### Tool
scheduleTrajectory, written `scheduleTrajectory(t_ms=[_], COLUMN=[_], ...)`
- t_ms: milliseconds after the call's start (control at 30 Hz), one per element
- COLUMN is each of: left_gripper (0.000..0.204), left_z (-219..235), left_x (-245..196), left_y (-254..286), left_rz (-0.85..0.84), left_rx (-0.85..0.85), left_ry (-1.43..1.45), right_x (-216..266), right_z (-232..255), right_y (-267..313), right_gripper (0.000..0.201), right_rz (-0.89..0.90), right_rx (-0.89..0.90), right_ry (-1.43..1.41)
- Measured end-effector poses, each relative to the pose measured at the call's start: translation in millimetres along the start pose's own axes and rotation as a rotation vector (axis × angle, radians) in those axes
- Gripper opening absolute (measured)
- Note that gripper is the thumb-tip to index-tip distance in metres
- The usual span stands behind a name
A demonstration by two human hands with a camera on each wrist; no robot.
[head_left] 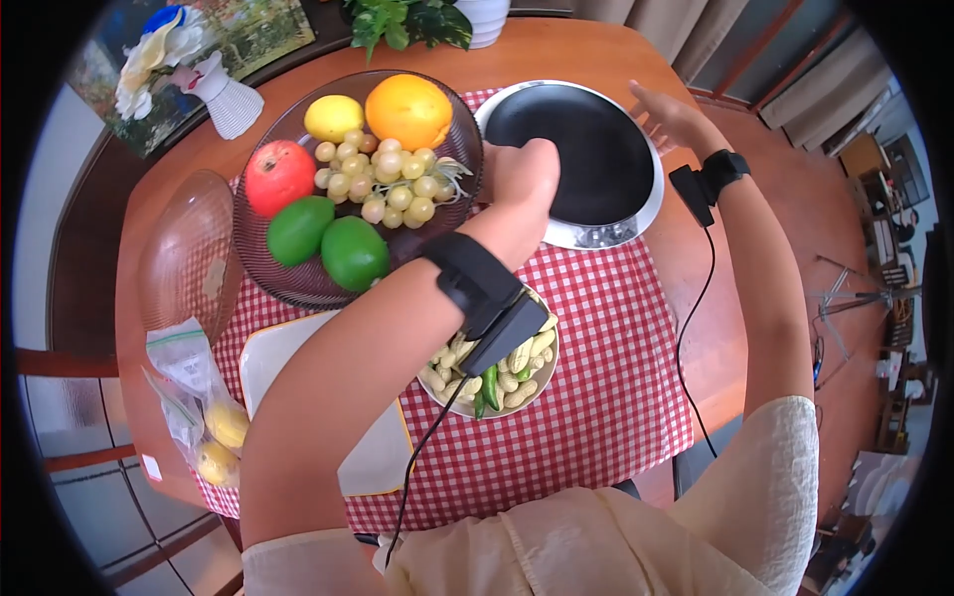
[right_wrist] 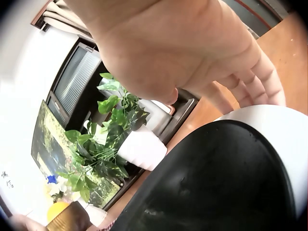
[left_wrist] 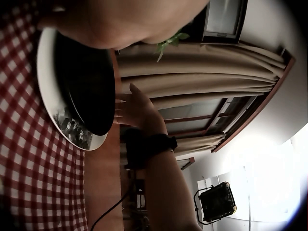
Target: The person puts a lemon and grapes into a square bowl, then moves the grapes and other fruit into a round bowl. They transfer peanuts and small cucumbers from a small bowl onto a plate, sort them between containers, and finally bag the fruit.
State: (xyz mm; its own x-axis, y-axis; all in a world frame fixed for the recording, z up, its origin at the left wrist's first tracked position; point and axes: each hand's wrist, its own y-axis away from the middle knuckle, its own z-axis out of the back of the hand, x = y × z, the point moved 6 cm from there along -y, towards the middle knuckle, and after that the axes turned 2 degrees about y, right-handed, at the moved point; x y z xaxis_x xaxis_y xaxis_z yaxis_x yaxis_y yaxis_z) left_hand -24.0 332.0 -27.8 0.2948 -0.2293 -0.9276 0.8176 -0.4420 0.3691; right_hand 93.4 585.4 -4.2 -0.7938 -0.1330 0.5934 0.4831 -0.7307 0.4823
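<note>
A black round dish (head_left: 571, 149) lies inside a white plate (head_left: 586, 236) with a patterned rim. My left hand (head_left: 524, 179) is at the plate's left side, between it and the fruit bowl; its fingers are mostly hidden in the head view. In the left wrist view the left hand (left_wrist: 130, 21) reaches over the plate's near part, a fingertip close to the rim. On the opposite side, my right hand (head_left: 671, 117) has its fingers extended. The right wrist view shows the right hand's fingertips (right_wrist: 274, 96) right at the white rim.
A dark glass bowl (head_left: 248, 233) holds fruit, left of the plate. Peanuts and green peppers fill another bowl (head_left: 542, 382) under the left forearm. A white tray (head_left: 373, 462), bagged lemons (head_left: 224, 427) and a clear cover (head_left: 179, 258) lie nearby. A potted plant (head_left: 402, 25) stands behind.
</note>
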Motion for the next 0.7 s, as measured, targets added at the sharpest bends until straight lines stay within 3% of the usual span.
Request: scheduleTrajectory(t_ms=[33,267,600,667,700], left_gripper=[0.081,0.088,0.077,0.078,0.079], left_z=[0,-13,-32,-32,-32], left_x=[-3,-23,-21,-24,-25], left_y=[1,14,-6,-2,2], left_rz=[-0.008,0.246,0.284,0.172,0.183], left_rx=[-0.069,0.031,-0.026,0.060,0.072], left_ry=[-0.123,-0.153,-0.159,-0.203,-0.150], right_x=[2,-10,-35,-33,-35], right_z=[5,28,36,35,38], right_y=[1,-32,-56,-51,-52], right_gripper=[0.078,0.077,0.075,0.076,0.076], right_rz=[0.023,-0.051,-0.111,-0.079,-0.018], right_rx=[0.010,0.053,0.014,-0.068,-0.010], right_ry=[-0.014,-0.080,-0.114,-0.100,-0.103])
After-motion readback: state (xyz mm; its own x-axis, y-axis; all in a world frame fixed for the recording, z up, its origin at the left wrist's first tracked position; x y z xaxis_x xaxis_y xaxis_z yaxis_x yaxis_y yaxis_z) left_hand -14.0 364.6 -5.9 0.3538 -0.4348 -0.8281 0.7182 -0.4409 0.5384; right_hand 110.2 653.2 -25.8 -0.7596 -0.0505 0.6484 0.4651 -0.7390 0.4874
